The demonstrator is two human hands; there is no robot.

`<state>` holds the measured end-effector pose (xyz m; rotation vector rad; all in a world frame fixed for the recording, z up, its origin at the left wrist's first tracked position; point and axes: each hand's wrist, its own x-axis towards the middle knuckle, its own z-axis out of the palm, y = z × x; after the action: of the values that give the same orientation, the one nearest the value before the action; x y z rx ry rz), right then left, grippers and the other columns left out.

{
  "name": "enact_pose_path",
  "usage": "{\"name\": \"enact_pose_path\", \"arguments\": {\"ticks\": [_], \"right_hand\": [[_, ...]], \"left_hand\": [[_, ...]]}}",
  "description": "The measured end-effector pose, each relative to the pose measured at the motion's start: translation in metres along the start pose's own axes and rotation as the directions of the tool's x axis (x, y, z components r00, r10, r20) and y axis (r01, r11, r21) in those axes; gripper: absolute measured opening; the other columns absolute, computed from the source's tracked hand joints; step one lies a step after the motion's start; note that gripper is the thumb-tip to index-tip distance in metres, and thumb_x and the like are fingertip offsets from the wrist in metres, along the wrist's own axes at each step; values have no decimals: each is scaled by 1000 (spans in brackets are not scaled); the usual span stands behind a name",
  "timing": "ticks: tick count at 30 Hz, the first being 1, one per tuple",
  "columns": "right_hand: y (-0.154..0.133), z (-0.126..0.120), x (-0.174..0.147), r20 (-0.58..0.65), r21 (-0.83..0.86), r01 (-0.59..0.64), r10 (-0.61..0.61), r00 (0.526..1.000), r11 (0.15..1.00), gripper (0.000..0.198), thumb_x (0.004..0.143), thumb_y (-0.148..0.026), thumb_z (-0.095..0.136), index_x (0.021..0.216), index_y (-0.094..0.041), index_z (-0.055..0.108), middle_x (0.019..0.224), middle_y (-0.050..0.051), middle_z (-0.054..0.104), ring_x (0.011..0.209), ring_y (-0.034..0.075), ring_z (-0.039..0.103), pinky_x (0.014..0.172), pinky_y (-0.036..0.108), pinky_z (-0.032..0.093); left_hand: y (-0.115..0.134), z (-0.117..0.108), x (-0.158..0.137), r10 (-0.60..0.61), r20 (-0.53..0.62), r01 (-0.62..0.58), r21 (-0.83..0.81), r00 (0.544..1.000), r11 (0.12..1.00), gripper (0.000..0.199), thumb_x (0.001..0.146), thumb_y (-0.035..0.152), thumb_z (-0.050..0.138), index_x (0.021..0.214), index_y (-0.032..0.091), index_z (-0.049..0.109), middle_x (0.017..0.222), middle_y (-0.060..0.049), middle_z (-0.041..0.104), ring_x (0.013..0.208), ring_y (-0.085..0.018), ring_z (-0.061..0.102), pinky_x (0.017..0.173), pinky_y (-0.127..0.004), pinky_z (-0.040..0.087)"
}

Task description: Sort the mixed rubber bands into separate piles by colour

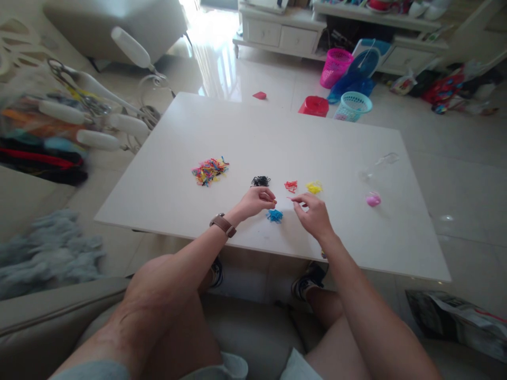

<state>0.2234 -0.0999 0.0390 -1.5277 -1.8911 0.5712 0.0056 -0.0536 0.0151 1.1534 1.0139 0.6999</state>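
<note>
My left hand (261, 199), with a brown-strapped watch (224, 225) on its wrist, is closed between the black pile (261, 181) and the blue pile (274, 216) of small rubber bands. A bit of orange shows at its fingertips, too small to make out. To its right, my right hand (315, 214) pinches a thin pinkish rubber band (289, 198) between thumb and forefinger. Just beyond that hand lie a red pile (291, 186) and a yellow pile (314, 187). Farther left is a bigger heap of mixed-colour rubber bands (209, 171).
On the white table (253, 137), a pink round object (373, 199) and a clear plastic item (380, 166) lie at the right. A white lamp (130, 46) stands beyond the left edge. Baskets (354, 106) and a red stool-like object (314, 106) sit on the floor behind.
</note>
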Motion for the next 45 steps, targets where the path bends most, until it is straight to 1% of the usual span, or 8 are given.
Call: {"name": "enact_pose_path", "arguments": {"ticks": [7, 18, 25, 28, 31, 33, 38, 45], "right_hand": [[29, -36, 2, 17, -266, -360, 377, 926, 894, 27, 84, -39, 59, 74, -20, 76, 73, 6, 74, 72, 21, 68, 71, 30, 47], [44, -41, 2, 250, -500, -430, 601, 759, 752, 36, 87, -43, 53, 69, -21, 76, 71, 8, 74, 71, 20, 66, 61, 27, 39], [49, -43, -1, 244, -490, -479, 642, 726, 728, 28, 82, -43, 61, 78, -22, 80, 77, 8, 77, 78, 20, 69, 65, 25, 43], [46, -44, 0, 153, -455, -454, 570, 808, 766, 28, 83, -41, 60, 77, -23, 80, 75, 8, 76, 74, 21, 68, 65, 28, 44], [34, -40, 2, 112, -302, -293, 339, 934, 907, 26, 85, -37, 58, 78, -21, 77, 79, 7, 75, 73, 20, 66, 71, 31, 48], [22, -34, 2, 152, -143, -160, 182, 972, 977, 24, 87, -35, 59, 83, -20, 76, 87, 7, 74, 76, 19, 66, 72, 31, 51], [-2, -14, -2, 274, 116, -25, -8, 962, 993, 21, 88, -34, 63, 100, -24, 77, 121, 8, 69, 106, 21, 66, 72, 29, 55], [-9, 2, -6, 360, 189, 60, -126, 924, 980, 24, 90, -27, 65, 111, -29, 75, 129, 4, 67, 114, 20, 65, 85, 32, 56]], "left_hand": [[0, -5, -1, -24, -64, 25, 15, 998, 1000, 18, 68, 13, 79, 81, 14, 67, 82, -9, 76, 84, -20, 73, 79, -32, 54], [-2, -5, -1, -35, -66, 36, 16, 997, 999, 18, 68, 14, 79, 81, 15, 67, 83, -9, 77, 86, -21, 73, 79, -32, 53], [-1, -5, -3, -37, -62, 38, 19, 997, 999, 17, 70, 17, 79, 81, 15, 67, 83, -9, 77, 86, -20, 73, 80, -32, 52], [0, -4, -3, -36, -44, 36, 15, 998, 999, 17, 70, 17, 80, 80, 14, 67, 84, -10, 77, 86, -20, 73, 81, -32, 53], [-1, -3, -3, -35, -21, 35, -1, 999, 999, 20, 69, 18, 81, 83, 14, 67, 88, -11, 78, 88, -21, 73, 82, -34, 53], [-2, -2, -3, -39, -6, 39, -12, 999, 999, 23, 68, 19, 83, 85, 14, 68, 90, -12, 78, 88, -22, 73, 82, -35, 54], [-5, 1, -2, -31, 50, 32, -16, 998, 999, 27, 71, 21, 83, 93, 13, 69, 94, -15, 78, 89, -22, 73, 81, -35, 54], [-7, 4, -4, -34, 78, 37, -41, 996, 998, 35, 70, 28, 86, 96, 12, 68, 89, -14, 78, 80, -21, 73, 75, -33, 54]]}}
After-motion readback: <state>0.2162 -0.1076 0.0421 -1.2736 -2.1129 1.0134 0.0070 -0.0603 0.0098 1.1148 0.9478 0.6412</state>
